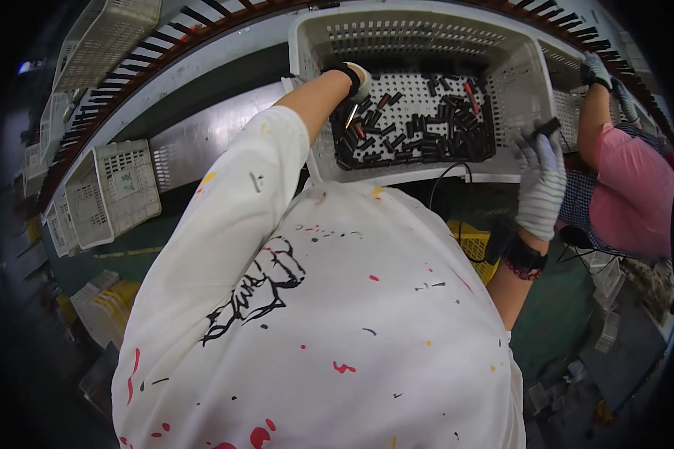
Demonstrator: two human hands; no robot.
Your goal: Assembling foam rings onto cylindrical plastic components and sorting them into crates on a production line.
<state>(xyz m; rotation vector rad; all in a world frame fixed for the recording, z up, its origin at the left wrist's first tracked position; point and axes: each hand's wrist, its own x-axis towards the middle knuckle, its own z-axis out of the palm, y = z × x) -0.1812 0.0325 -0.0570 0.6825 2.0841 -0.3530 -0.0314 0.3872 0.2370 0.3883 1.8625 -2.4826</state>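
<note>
My right hand [541, 187], in a striped white glove, is raised beside the right end of a grey plastic crate [421, 178]. Its fingertips pinch a short black tube [547, 129]. Over the left part of the crate is my left hand [363, 84], also gloved, with a black band at the wrist. Its fingers are largely hidden, so their grip does not show. Just below that hand is a shiny, slim metallic piece [350, 115]; whether the hand touches it is unclear. Many black tubes [468, 135] and a few red ones [471, 98] lie loose on the perforated crate bottom.
Behind the crate runs a curved rack [168, 37] with dark pegs. A metal work surface [217, 127] and a pale crate [120, 191] are at left. To the right, a co-worker in a pink top [633, 191] reaches toward another crate. A yellow basket [472, 243] stands below.
</note>
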